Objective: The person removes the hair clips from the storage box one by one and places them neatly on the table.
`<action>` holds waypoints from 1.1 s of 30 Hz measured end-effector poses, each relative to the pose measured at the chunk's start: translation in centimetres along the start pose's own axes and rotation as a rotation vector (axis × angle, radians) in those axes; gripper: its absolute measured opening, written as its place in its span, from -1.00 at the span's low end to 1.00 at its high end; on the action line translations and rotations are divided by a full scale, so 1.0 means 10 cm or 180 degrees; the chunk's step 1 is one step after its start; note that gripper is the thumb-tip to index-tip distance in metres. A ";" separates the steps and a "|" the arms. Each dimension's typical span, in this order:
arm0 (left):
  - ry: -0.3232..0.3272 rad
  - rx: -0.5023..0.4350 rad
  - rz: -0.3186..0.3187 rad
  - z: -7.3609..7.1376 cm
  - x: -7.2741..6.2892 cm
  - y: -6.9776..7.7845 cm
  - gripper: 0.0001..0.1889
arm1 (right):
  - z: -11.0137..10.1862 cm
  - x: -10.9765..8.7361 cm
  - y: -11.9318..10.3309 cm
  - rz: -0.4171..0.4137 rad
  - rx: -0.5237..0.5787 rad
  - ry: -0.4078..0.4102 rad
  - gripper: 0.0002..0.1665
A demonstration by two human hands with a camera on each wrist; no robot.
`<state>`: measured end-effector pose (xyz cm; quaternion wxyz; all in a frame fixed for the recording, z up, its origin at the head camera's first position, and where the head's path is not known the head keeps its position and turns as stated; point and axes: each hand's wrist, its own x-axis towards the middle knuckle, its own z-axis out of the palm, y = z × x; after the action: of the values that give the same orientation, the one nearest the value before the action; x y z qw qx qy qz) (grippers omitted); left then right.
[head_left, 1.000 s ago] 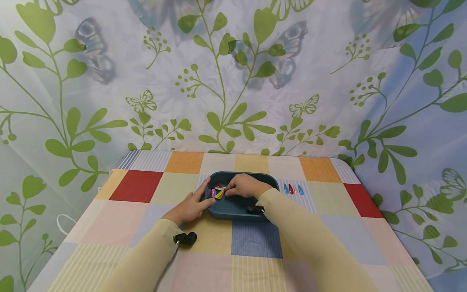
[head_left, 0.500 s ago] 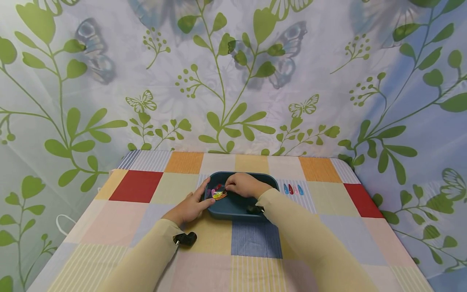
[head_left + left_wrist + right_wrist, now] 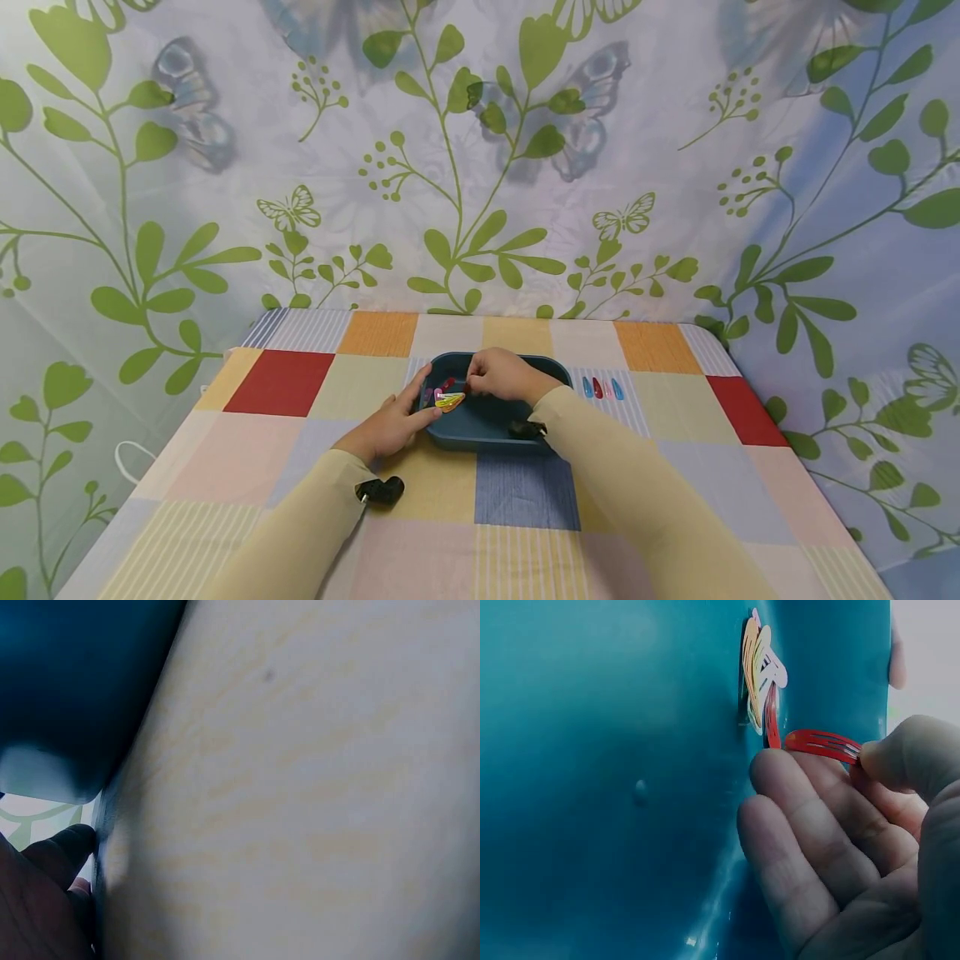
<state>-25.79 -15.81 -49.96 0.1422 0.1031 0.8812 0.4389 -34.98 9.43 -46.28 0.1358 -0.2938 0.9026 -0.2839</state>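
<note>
In the right wrist view my right hand (image 3: 832,847) pinches a red hair clip (image 3: 821,742) between thumb and fingers, above the inside of a dark blue tray (image 3: 615,855). Beside it another red hair clip (image 3: 772,716) lies with a pile of yellow, orange and pale clips (image 3: 756,671). From the head view, my right hand (image 3: 504,375) reaches into the tray (image 3: 495,443) from the right. My left hand (image 3: 390,427) rests against the tray's left side, thumb and fingers spread along the rim. Purple and pink clips lie partly hidden near that hand.
Several hair clips stand in a row on the checked cloth right of the tray: a blue clip (image 3: 588,387), a red clip (image 3: 597,388), a pink one and another blue one. A leafy patterned curtain (image 3: 480,167) hangs behind the table. A white cable (image 3: 127,462) lies at left.
My right hand has drawn slightly back and up from the clip pile, now with a red clip in its fingers. The yellow clips have shifted a little. My left hand stays in place.
</note>
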 end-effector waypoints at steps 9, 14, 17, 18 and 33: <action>0.0003 0.0012 -0.0051 0.01 0.01 0.00 -0.14 | -0.12 -0.11 -0.02 0.0064 0.0350 0.0117 -0.87; -0.0001 -0.0004 -0.0054 0.01 0.01 0.00 -0.14 | -0.19 -0.16 0.00 0.0071 0.0596 0.0202 -0.75; 0.0000 -0.0021 -0.0049 0.01 0.01 0.00 -0.13 | -0.23 -0.19 0.01 0.0089 0.0701 0.0231 -0.68; 0.0000 -0.0028 -0.0049 0.01 0.01 0.00 -0.13 | -0.25 -0.20 0.01 0.0097 0.0734 0.0246 -0.67; -0.0003 0.0056 0.0018 0.01 -0.02 0.01 -0.12 | -0.51 -0.42 0.12 0.0275 0.0696 0.0465 -0.60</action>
<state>-25.59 -15.74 -49.93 0.1405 0.1071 0.8846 0.4315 -34.32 15.01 -42.55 0.1131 -0.2167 0.8856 -0.3950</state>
